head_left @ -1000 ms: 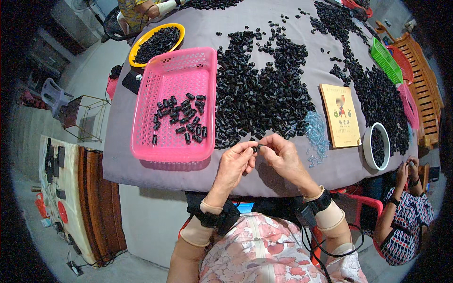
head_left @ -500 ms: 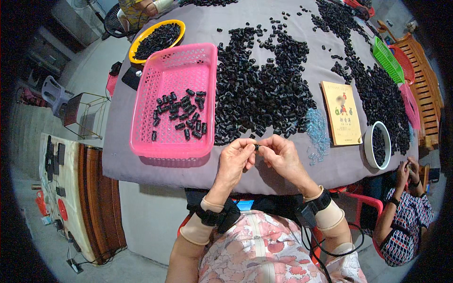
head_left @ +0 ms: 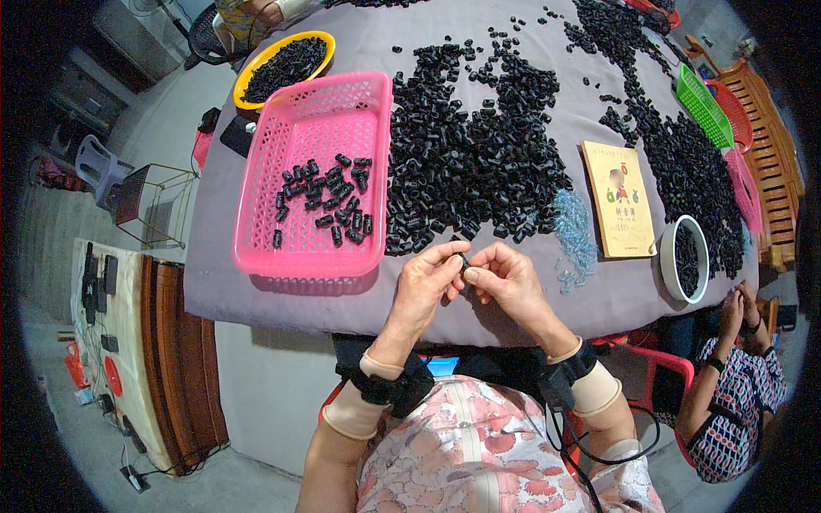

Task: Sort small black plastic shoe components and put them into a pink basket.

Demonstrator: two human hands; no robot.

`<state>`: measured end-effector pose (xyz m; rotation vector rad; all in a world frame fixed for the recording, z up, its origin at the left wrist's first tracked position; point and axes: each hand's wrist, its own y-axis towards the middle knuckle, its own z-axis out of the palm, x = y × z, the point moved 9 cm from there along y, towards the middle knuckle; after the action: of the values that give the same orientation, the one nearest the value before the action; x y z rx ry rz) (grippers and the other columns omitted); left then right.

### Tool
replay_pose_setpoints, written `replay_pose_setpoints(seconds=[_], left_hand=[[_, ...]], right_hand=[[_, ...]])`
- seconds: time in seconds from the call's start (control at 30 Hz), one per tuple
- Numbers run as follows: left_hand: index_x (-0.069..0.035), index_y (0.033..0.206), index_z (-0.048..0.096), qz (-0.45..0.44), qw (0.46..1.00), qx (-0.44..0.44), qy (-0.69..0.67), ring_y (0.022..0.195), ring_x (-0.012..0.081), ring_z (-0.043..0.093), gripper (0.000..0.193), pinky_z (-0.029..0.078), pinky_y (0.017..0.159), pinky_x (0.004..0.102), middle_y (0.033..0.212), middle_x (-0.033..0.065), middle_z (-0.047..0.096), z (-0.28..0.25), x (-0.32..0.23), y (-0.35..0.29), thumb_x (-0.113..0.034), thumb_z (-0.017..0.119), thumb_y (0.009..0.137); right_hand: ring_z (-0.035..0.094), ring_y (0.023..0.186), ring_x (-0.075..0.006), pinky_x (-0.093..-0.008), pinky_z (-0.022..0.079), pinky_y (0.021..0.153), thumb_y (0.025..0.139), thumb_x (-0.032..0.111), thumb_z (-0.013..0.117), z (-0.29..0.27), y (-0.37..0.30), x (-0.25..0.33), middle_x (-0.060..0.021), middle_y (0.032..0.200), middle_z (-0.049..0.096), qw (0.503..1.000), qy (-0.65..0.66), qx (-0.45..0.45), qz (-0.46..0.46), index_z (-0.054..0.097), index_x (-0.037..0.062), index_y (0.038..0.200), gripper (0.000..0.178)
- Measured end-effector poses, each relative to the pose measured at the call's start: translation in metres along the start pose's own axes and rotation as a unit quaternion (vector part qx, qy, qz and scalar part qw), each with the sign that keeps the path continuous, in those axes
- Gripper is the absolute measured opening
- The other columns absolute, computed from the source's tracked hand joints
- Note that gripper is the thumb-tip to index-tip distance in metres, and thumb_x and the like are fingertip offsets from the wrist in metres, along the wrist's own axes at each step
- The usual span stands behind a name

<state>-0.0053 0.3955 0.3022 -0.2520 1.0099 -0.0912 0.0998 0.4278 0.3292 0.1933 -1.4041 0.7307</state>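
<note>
Grey table (head_left: 282, 299): hands (head_left: 466, 278) w/ black piece (head_left: 463, 259)

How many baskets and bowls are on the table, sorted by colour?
Pink baskets: 2, the big pink basket and a pink basket at the right edge
Green basket: 1
Red basket: 1
Yellow bowl: 1
White bowl: 1
Total: 6

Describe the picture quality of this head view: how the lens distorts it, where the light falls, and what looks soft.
Head view: fisheye bending curves the grey cloth-covered table edge, and dark vignetting rings the frame; lighting is even and soft, with no glare, and a faint shadow lies under the pink plastic mesh basket; the left hand and right hand are sharp, the rim areas softer.
</note>
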Motion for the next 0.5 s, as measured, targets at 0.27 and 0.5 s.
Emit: replay_pose_setpoints(seconds=[0.27,0.5], left_hand=[[-0.002,0.113,0.057,-0.047,0.998,0.022,-0.035,0.061,0.0075,0.056,0.025,0.043,0.047,0.0182,0.076,0.004,0.061,0.001,0.007,-0.001,-0.009,0.057,0.089],[-0.002,0.113,0.057,-0.074,0.982,0.055,-0.165,0.065,0.0082,0.057,0.027,0.043,0.048,0.0167,0.089,0.008,0.063,0.006,0.008,-0.001,-0.008,0.059,0.087]], right_hand=[[0.056,0.066,-0.0083,-0.0231,0.045,0.06,0.084,0.01,0.063,-0.003,-0.007,0.007,-0.0026,0.074,0.061,0.983,-0.123,-0.08,-0.108,0.056,0.001,0.088,0.012],[0.052,0.069,-0.0108,-0.0248,0.044,0.062,0.078,0.013,0.069,0.004,-0.006,0.022,-0.0028,0.078,0.055,0.971,-0.147,-0.073,-0.171,0.058,0.0023,0.094,0.022]])
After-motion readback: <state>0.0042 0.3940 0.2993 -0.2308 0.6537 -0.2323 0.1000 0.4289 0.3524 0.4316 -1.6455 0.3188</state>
